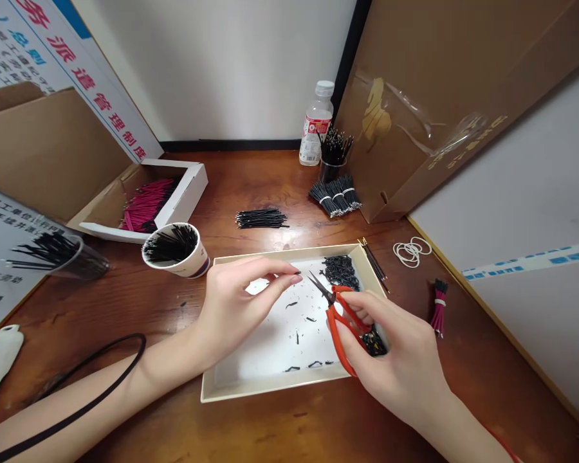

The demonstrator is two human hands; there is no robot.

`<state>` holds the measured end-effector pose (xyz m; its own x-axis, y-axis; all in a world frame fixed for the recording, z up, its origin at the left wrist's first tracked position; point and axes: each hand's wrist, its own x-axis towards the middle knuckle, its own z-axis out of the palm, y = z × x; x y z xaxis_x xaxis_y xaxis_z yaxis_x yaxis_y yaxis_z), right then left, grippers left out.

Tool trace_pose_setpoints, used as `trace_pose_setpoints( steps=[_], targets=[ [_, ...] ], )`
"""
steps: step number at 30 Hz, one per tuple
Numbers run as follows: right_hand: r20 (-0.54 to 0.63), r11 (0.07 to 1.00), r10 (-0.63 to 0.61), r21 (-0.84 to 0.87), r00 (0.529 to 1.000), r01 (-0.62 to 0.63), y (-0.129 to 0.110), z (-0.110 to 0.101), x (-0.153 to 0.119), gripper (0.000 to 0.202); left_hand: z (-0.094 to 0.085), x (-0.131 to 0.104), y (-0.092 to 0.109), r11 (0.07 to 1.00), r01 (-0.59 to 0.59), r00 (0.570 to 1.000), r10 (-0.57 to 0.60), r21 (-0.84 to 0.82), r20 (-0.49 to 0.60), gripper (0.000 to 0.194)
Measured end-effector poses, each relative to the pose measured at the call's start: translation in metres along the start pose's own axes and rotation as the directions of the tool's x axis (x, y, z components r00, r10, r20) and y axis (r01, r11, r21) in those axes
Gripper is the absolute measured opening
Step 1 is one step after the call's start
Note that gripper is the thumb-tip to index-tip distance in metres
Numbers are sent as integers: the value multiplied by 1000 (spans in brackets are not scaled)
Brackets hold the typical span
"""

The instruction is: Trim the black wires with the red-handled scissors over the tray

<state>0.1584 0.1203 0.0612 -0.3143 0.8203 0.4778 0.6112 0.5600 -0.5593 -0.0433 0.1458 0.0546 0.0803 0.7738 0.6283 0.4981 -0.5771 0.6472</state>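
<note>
Orange-handled cutters [331, 299] are gripped in the right hand [395, 341] over the right part of a shallow cream-rimmed tray [251, 390], their blade tips slightly parted and pointing left, just beside but apart from the left hand [236, 301], which pinches a small dark piece [298, 273] between thumb and forefinger. Black offcuts [341, 271] lie heaped in the tray's far right corner. On the worktop [231, 180], loose black wires [260, 218] lie beyond the tray, and a paper cup [193, 265] of similar wires stands to its left.
</note>
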Motion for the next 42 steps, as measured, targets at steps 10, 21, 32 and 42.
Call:
trace_pose_setpoints(
  steps=[10, 21, 32, 42],
  targets=[
    [25, 1000, 14, 8, 1000, -14, -1, 3, -2, 8, 0, 0, 1, 1000, -22, 999, 21, 10, 23, 8],
    [24, 1000, 26, 9, 999, -27, 0, 4, -1, 9, -1, -1, 0, 1000, -24, 999, 23, 18, 38, 8],
    [35, 999, 36, 12, 999, -37, 0, 4, -3, 9, 0, -1, 0, 1000, -24, 999, 24, 9, 32, 7],
    [14, 1000, 5, -11, 1000, -5, 1, 5, -4, 10, 0, -2, -1, 1000, -13, 999, 13, 2, 35, 8]
  ],
)
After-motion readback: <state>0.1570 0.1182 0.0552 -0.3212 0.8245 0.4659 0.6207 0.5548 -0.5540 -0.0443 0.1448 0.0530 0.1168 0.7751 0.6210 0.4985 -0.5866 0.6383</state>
